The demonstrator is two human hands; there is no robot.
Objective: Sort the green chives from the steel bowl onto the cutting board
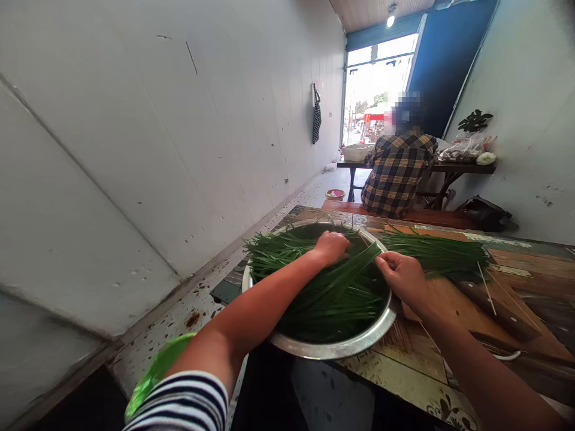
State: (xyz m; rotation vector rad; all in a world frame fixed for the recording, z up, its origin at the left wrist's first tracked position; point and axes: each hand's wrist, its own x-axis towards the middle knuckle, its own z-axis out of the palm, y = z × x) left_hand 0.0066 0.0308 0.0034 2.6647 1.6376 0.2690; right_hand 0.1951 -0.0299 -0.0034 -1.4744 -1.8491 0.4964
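Observation:
A wide metal basin point(341, 346) sits at the near edge of a worn wooden table point(521, 263), filled with long green chive leaves point(327, 299). My left hand point(331, 246) rests closed on the leaves at the far side of the basin, fingers curled down into them. At the basin's right rim my right hand point(401, 273) pinches the ends of a few leaves. More green leaves point(438, 251) lie in a bundle on the table to the right of the basin.
Thin wooden skewers point(487, 290) lie on the table at the right. A person in a plaid shirt point(398, 173) sits with their back turned at a far bench and table. A white wall point(135, 149) runs along the left. A green object point(155, 371) sits near my left elbow.

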